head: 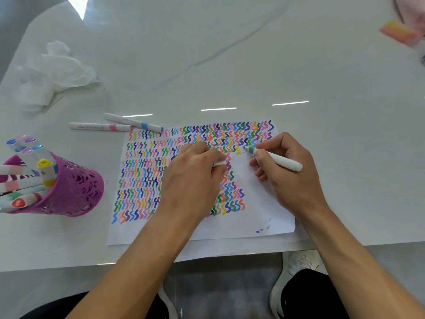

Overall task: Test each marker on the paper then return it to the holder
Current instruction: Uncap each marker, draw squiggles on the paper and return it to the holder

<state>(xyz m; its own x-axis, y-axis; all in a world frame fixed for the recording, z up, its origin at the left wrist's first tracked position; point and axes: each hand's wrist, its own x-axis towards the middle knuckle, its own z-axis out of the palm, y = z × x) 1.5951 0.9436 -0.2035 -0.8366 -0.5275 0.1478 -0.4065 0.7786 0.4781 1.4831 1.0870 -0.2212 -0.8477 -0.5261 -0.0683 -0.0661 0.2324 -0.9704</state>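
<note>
Right hand: the right hand [292, 180] pinches a white marker [276, 158] between thumb and fingers, close behind its green tip.
Marker axis: it slants from tip at far left to tail at near right. Whether the tip touches the sheet cannot be told.
Left hand: the left hand [193, 178] rests on the paper [259, 203], fingers curled round a small white piece, probably the cap [219, 163], just left of the tip.
Open room: a bare patch lies directly near and right of the tip. Rows of coloured squiggles crowd the far and left sides.
Holder: the purple holder [78, 192] stands well to the left, full of markers. The left hand is nearer it.
Edges: the sheet's near edge lies close to the table [230, 65] edge. Two loose markers [135, 123] lie at the sheet's far-left corner.
</note>
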